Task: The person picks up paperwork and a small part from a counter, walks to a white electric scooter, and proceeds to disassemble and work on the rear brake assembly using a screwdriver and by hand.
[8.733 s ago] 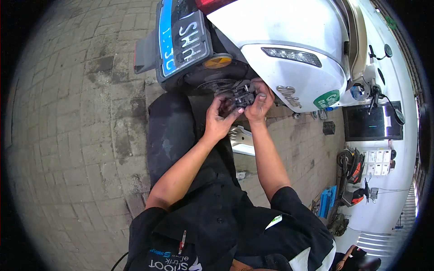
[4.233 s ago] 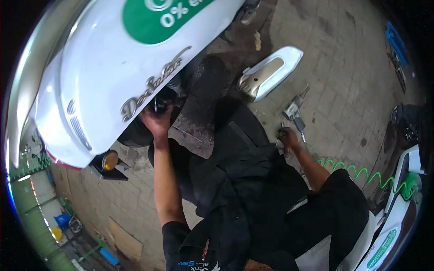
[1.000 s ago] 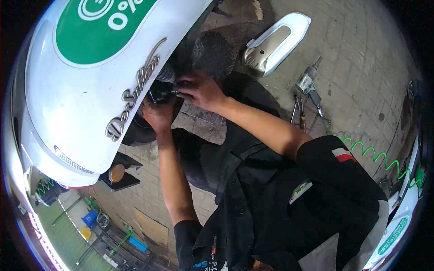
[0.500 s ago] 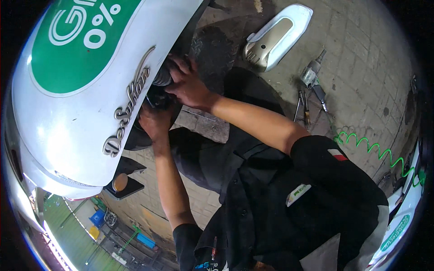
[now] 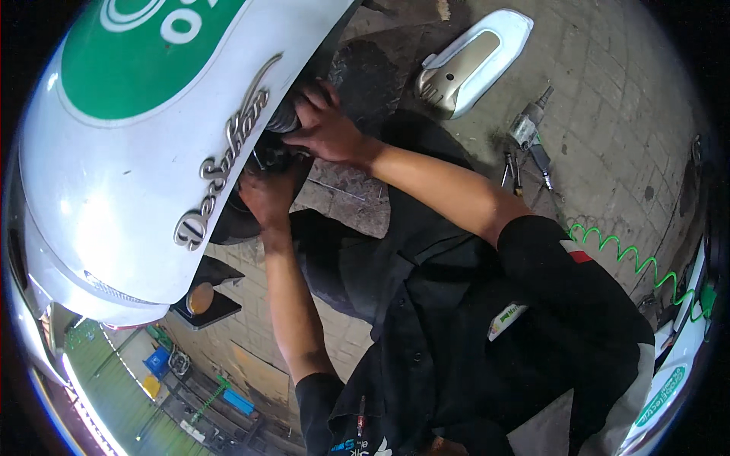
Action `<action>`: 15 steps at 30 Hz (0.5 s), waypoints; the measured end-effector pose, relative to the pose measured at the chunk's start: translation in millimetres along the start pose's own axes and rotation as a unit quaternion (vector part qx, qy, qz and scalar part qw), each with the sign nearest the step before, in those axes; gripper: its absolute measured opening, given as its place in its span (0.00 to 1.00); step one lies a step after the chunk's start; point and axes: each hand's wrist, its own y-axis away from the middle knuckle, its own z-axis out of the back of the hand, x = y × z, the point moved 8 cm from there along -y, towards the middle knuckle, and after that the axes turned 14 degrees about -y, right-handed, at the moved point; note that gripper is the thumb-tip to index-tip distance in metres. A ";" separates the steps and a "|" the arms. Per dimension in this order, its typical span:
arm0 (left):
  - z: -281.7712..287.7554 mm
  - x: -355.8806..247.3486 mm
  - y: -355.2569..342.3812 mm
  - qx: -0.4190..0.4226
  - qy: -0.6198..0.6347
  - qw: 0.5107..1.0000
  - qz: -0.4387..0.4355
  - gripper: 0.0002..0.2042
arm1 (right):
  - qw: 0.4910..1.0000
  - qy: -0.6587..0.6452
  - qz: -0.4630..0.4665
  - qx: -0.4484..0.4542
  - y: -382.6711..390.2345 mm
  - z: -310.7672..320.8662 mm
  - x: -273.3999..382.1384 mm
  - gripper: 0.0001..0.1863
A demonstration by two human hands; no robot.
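scooter body panel: big white shell with a green patch, hangs right over your work, so you're going by feel
rear wheel: dark, tucked just under that panel
right hand: fingers curled round a dark ribbed part up under the panel edge
left hand: just below, closed on something black, can't tell what
ribbed part's axis: looks to run from your right palm down-left under the shell, far end hidden
risk: I'd guess a slip drops it behind the wheel, or knuckles scrape the panel edge
loose cover: white and gold, on the pavers by the air tool, easy to kick

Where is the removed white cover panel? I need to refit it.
In the head view the white cover panel lies on the paved floor at upper right, beyond the right hand, left of the air tool.
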 end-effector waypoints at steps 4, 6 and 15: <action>0.4 -6.1 -2.2 0.044 0.032 0.998 0.023 0.47 | 1.000 0.003 0.016 0.022 2.1 -0.4 -6.5 0.09; -0.6 -2.7 -3.1 0.029 0.042 0.999 0.020 0.47 | 0.998 0.041 0.025 0.040 0.9 -0.8 -3.7 0.11; 8.8 -16.5 -18.4 -0.018 0.099 0.995 -0.003 0.43 | 0.998 0.040 0.054 -0.021 -7.0 7.9 -16.7 0.17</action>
